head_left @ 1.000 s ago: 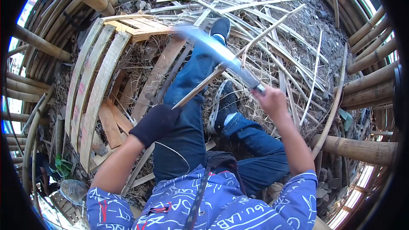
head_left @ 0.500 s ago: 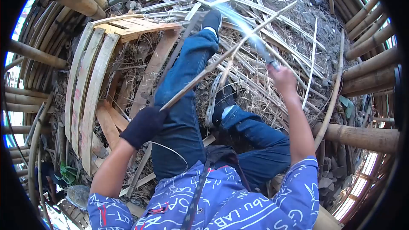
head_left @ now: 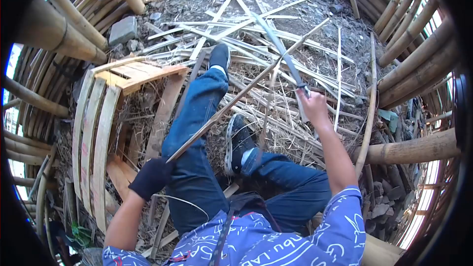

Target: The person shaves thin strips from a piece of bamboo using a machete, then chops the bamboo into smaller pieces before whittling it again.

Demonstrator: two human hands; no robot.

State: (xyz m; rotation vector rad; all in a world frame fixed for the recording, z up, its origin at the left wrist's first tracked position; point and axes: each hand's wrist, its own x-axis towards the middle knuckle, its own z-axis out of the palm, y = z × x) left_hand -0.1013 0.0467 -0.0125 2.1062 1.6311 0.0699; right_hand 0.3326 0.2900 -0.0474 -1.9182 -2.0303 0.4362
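My left hand, in a dark glove, is closed round the near end of a long bamboo strip. The strip slants up and right across my leg. In my bare right hand is the handle of a machete, its long blade pointing up and left. The blade crosses the strip near the strip's far part, overlapping it in this view. A thin curled shaving hangs down below that crossing. My legs in jeans are stretched out and bent beneath the strip.
A wooden slatted crate lies at my left. Split bamboo strips are strewn over the ground ahead, with a grey block at the back left. Thick bamboo poles stand and lie around both sides.
The machete, blurred by motion before, now shows sharply and has come against the strip's far part. The whole view has shifted slightly, and my left hand still grips the strip.
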